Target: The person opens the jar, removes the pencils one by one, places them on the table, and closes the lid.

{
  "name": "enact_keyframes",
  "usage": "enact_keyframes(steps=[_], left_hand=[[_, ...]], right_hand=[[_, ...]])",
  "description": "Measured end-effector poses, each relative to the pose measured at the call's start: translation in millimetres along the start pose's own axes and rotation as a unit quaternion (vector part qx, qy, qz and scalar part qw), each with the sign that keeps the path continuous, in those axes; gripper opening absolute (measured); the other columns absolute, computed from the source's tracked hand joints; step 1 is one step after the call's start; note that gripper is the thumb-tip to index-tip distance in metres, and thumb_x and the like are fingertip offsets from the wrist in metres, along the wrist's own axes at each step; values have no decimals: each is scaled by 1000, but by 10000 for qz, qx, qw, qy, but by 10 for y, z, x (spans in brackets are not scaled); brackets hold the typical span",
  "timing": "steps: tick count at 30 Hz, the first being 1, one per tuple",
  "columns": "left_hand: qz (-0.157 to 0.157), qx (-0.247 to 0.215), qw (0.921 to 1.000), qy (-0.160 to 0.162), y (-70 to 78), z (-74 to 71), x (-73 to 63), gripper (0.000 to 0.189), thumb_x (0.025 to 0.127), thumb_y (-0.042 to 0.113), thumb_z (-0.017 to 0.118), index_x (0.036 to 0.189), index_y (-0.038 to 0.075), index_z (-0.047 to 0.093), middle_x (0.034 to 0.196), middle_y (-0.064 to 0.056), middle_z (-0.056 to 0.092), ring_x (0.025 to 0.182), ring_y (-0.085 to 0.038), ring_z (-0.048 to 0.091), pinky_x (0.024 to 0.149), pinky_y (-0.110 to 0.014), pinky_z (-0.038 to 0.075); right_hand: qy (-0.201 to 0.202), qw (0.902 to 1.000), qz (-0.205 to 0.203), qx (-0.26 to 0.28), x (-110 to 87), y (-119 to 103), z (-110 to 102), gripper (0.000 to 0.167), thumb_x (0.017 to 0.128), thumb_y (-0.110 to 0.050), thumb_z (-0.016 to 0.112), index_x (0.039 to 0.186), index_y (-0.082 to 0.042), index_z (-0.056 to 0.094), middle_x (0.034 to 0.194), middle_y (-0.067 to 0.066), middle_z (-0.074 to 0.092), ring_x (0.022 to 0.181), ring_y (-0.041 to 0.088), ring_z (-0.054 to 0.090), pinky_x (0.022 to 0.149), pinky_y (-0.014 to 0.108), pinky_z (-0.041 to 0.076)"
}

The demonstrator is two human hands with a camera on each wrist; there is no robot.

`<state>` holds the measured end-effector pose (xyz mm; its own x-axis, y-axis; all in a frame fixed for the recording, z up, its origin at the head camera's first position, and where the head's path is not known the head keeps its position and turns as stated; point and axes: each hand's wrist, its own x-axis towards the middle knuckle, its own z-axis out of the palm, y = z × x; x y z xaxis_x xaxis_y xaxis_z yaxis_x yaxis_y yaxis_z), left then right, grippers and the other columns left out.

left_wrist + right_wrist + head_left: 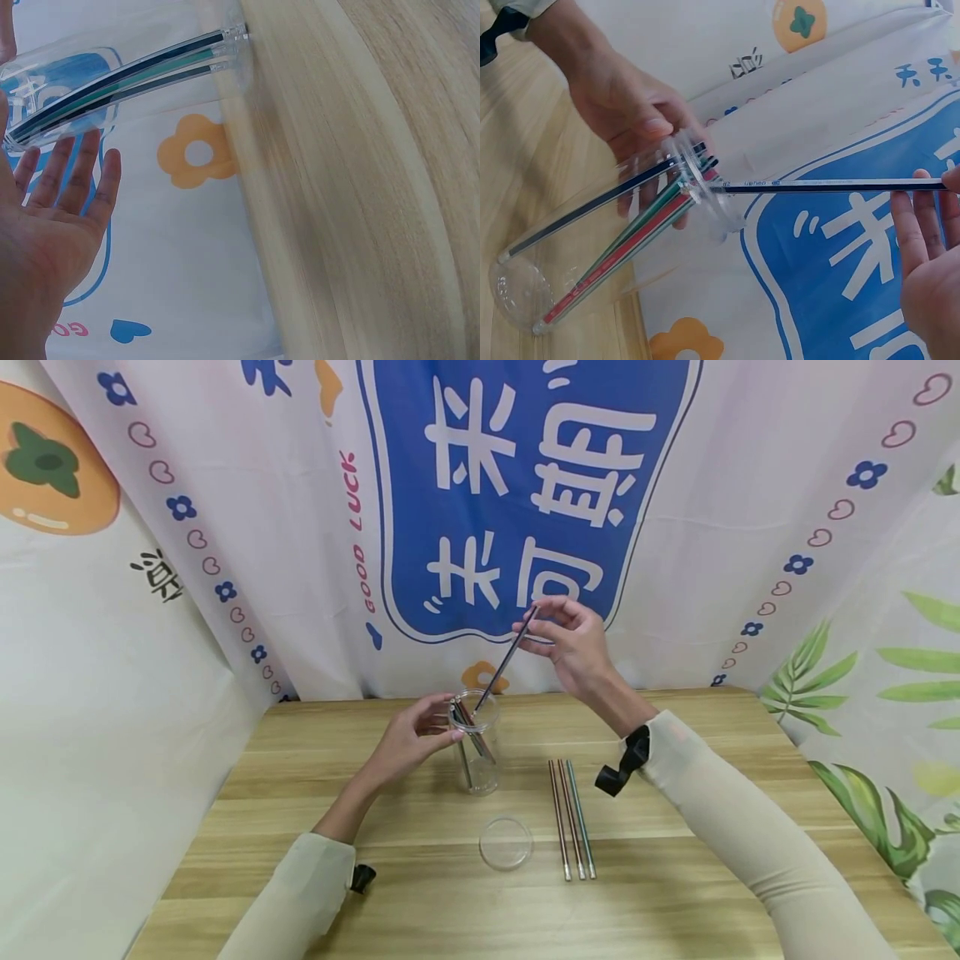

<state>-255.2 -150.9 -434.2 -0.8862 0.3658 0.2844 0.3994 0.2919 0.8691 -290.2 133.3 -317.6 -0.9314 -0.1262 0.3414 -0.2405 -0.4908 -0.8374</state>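
Observation:
A clear plastic jar (486,768) stands on the table with several pencils (622,259) leaning inside, among them red, green and dark ones. My left hand (414,732) holds it near the rim, thumb on one side and fingers on the other. Above the jar, my right hand (576,647) pinches a dark pencil (507,660) near its upper end. That pencil slants, its lower end at the jar's mouth; whether the tip is inside is hard to tell. In the left wrist view, my left fingers (75,176) lie along the jar's side.
Three pencils (572,818), two reddish-brown and one teal, lie side by side right of the jar. A clear round lid (506,843) lies in front of it. Behind the wooden table (300,793) hangs a printed cloth (525,510).

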Motion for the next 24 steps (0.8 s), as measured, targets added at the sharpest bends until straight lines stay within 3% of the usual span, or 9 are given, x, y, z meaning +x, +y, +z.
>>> enact_keyframes(steps=[12, 24], left_hand=[[-1, -35, 10000, -1, 1, -3, -1, 59, 94, 15, 83, 148, 10, 58, 133, -17, 70, 116, -34, 72, 101, -46, 61], [16, -34, 10000, 0, 1, 3, -5, 60, 94, 15, 83, 148, 9, 58, 133, -18, 70, 115, -35, 72, 101, -49, 61]], right_hand=[[580, 9959, -4, 688, 47, -167, -102, 22, 96, 14, 66, 111, -3, 68, 100, 11, 70, 97, 27, 76, 89, 42, 66], [904, 9916, 24, 924, 25, -340, -282, 25, 95, 12, 69, 115, -3, 65, 105, 11, 71, 99, 28, 75, 86, 38, 66]])
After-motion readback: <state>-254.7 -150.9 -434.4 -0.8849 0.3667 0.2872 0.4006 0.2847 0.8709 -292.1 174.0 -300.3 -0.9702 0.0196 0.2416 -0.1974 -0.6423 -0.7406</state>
